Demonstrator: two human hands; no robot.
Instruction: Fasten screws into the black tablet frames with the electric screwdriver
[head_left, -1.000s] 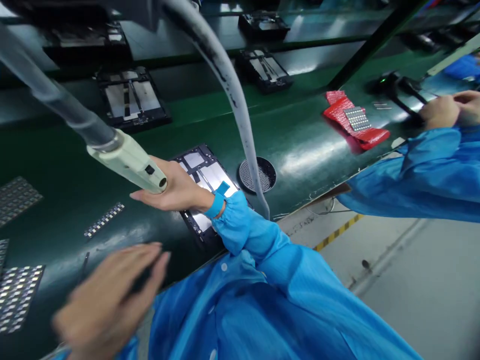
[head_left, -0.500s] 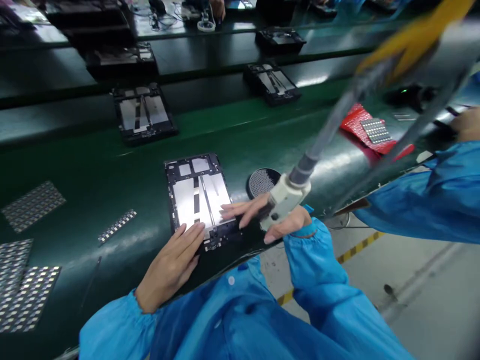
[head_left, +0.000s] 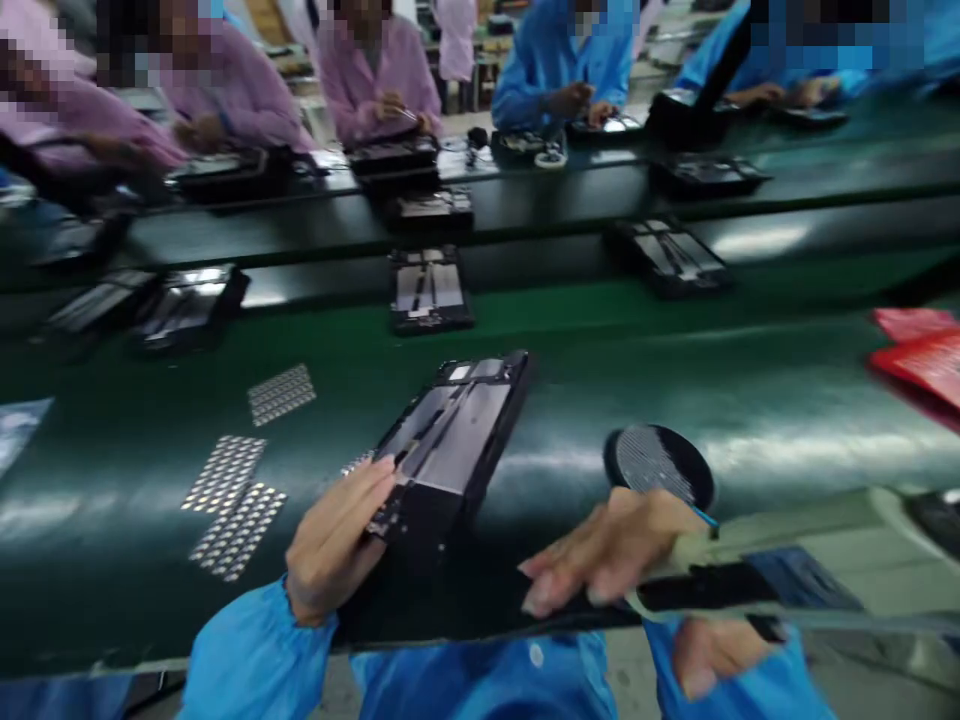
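Observation:
My left hand (head_left: 337, 540) holds the near left edge of an opened tablet (head_left: 450, 420), its fingers over the rim. The tablet is tilted up off the green work surface, with silver battery panels and a dark strip showing. My right hand (head_left: 615, 550) is closed around a pale, long-bodied tool (head_left: 817, 550) with a dark lever-like part. This tool is close to the camera and blurred, so I cannot tell its exact kind. Just beyond the right hand sits a round black dish (head_left: 697, 465) with a grey perforated-looking patch.
Sheets of small silver pieces (head_left: 238, 530) lie left. Another opened tablet (head_left: 431, 290) and several more stand along the raised line (head_left: 540, 255). Red bubble wrap (head_left: 922, 360) is at the right. Several co-workers (head_left: 382, 80) sit opposite, hands at devices.
The view has risen and turned left. The tablet, lying flat before, is now tilted up in my left hand. My right hand has moved off the tablet, and the tool has swung down to the right.

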